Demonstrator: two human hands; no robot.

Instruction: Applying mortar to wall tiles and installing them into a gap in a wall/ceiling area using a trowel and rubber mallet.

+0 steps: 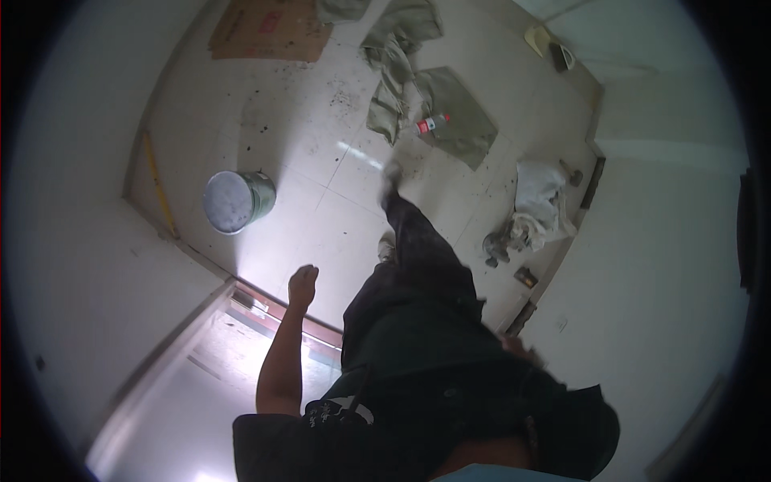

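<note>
My left hand point(303, 287) hangs beside my body, its fingers curled in and nothing showing in them. It is over the floor near the doorway sill point(321, 331), touching nothing. The nearest object is a green metal bucket point(260, 196) with a pale grey top, standing apart from the hand. At my right side only a small, blurred part of my right hand point(522, 350) shows past my dark shirt; its fingers are hidden. One leg point(414, 233) in dark trousers is stretched forward in a stride.
Ahead lie crumpled olive cloths point(456, 112) with a red-and-grey can point(433, 123), and a flattened cardboard box point(271, 30). A yellow level-like bar point(159, 185) lies along the left wall. On the right are a whitish sack point(540, 193), a hammer-like tool point(571, 173) and a small black-and-yellow object point(526, 277).
</note>
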